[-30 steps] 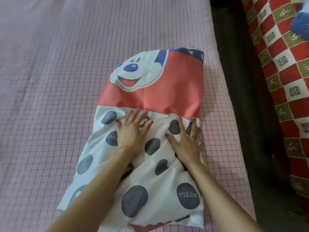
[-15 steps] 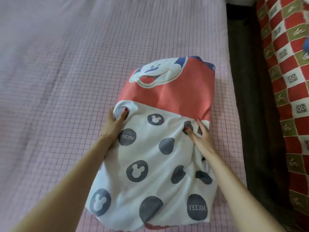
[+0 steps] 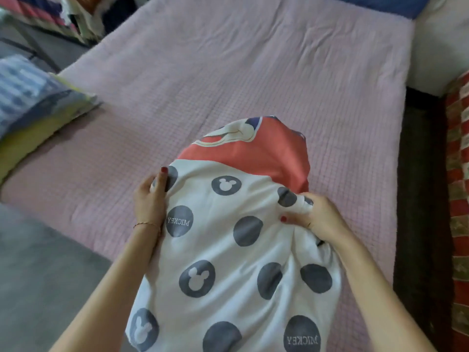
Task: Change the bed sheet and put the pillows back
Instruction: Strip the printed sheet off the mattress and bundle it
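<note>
A pillow (image 3: 236, 250) in a white case dotted with grey mouse-ear circles, its far end red with a cartoon face, fills the lower middle of the frame, lying over the near edge of the bed. The left hand (image 3: 149, 201) grips the pillow's left side, thumb laid on top of the fabric and the other fingers wrapped round the edge underneath. The right hand (image 3: 319, 217) is closed on a bunched fold of the case at the pillow's right side, fingers curled tight and the cloth puckered between them. The pink checked sheet (image 3: 253, 80) is spread across the mattress, reaching up to the top of the frame. At the left edge a second pillow (image 3: 33, 107), striped blue and yellow, rests on the sheet's corner. A red patterned cloth (image 3: 459, 199) runs down the right edge.
</note>
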